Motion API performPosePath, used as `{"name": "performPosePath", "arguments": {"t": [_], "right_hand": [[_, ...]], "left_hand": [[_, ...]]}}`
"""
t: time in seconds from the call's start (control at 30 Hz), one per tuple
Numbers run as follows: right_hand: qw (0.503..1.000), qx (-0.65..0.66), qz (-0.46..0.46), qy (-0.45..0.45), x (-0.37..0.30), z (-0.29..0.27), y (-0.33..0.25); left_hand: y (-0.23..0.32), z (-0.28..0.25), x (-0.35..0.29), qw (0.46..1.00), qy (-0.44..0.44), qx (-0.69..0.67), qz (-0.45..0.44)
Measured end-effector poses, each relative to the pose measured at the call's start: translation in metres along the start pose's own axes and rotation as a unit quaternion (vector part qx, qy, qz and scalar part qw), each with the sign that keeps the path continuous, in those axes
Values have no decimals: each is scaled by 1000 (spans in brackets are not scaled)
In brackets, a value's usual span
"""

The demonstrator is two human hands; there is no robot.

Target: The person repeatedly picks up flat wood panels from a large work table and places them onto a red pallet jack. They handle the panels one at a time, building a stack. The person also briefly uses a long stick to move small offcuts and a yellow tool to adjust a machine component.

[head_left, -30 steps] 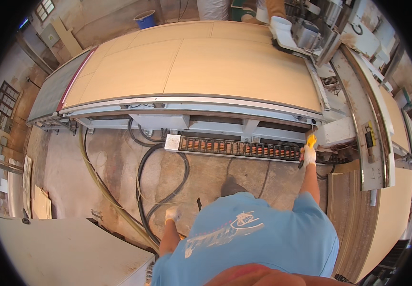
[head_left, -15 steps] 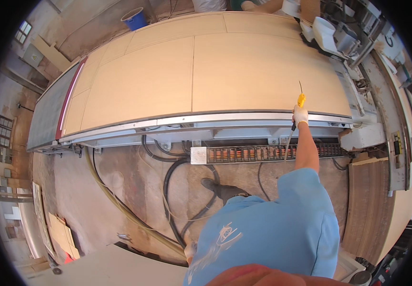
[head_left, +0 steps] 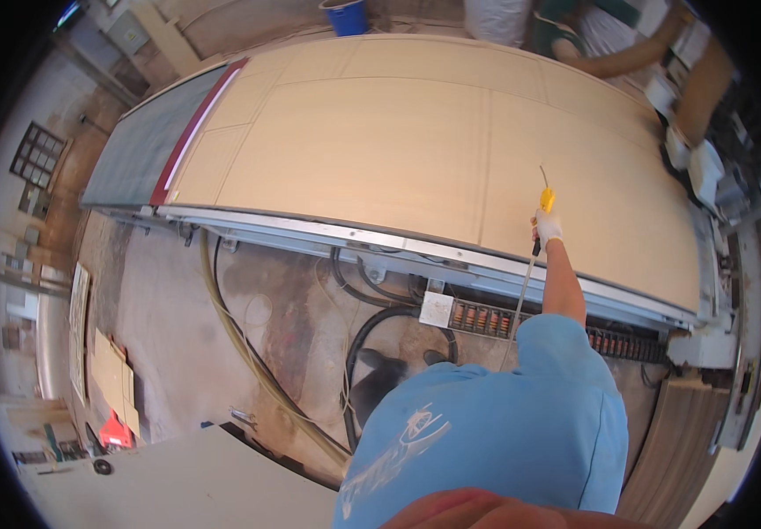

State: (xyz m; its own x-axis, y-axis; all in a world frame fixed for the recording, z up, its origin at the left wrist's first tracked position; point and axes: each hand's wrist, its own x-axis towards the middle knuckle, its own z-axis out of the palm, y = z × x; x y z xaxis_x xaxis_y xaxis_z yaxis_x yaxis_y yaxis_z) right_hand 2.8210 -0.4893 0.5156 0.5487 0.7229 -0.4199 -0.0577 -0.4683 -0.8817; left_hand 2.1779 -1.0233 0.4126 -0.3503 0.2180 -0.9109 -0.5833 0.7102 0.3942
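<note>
My right hand (head_left: pixel 549 227), in a pale glove, is closed around a yellow air blow gun (head_left: pixel 547 199). The gun's thin metal nozzle (head_left: pixel 542 175) points away from me over a large tan board (head_left: pixel 354 141). From below the hand, a thin air hose (head_left: pixel 521 304) runs down toward my body. The board lies on a long machine bed and has straight cut lines across it. My left hand is out of view.
A metal rail (head_left: pixel 407 242) edges the bed's near side. Below it are a cable chain (head_left: pixel 486 319) and thick hoses (head_left: pixel 252 361) on the floor. Stacked boards (head_left: pixel 684 441) stand at right. Beyond the bed are a blue bucket (head_left: pixel 345 18) and ducted machine head (head_left: pixel 706 172).
My view has shifted leftward, so the bed appears further right and tilted. My right hand still holds the air blow gun, now further left along the board. My left hand has left the view.
</note>
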Motion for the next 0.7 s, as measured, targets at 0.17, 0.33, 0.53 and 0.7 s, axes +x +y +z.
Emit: {"name": "performPosePath", "arguments": {"t": [0.17,0.33,0.53,0.7], "right_hand": [[997,-35,-19,-73,-31,135,2],[993,-69,-26,-94,-75,285,17],[982,-163,-53,-77,-159,469,12],[973,-74,-60,-211,-223,645,0]], "left_hand": [[65,-15,56,1000,-7,-21,17],[148,-62,156,1000,-4,-27,7],[266,-175,257,990,44,125,38],[388,-271,302,805,108,492,314]]}}
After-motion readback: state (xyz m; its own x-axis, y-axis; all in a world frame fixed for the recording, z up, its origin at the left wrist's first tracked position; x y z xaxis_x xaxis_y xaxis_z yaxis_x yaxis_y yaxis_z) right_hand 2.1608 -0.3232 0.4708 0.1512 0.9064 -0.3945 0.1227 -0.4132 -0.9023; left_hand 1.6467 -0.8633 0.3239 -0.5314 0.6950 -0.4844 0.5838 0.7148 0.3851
